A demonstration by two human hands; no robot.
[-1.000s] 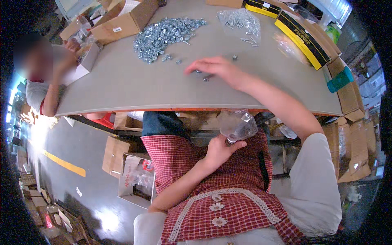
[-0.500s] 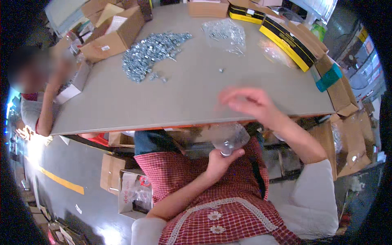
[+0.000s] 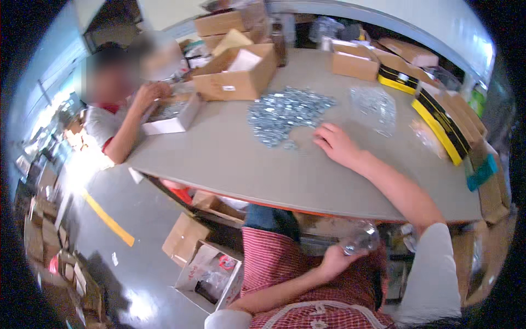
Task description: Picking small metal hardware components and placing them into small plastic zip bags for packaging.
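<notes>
A clear plastic bag [image 3: 366, 234] bulges above my left hand [image 3: 337, 262], which grips it below the table edge, over my lap. Something is inside the bag, but blur hides what. My right hand [image 3: 338, 145] reaches over the grey table [image 3: 219, 159]. Its slightly bent fingers show gaps and hold nothing visible. Their tips are close to the right side of a heap of small shiny metal screws [image 3: 274, 115]. A flat clear bag of similar small metal pieces [image 3: 373, 109] lies farther right on the table.
Across the left corner a co-worker's arm [image 3: 129, 123] reaches over a white box [image 3: 172, 122] of metal parts. An open cardboard box [image 3: 235, 79] stands behind the heap. Yellow-and-black boxes [image 3: 441, 123] line the right edge. An open carton [image 3: 211, 274] sits below, left of my lap.
My right hand has moved left and away from me, toward the screw heap. My left hand still grips the bag. The whole view has swung left.
</notes>
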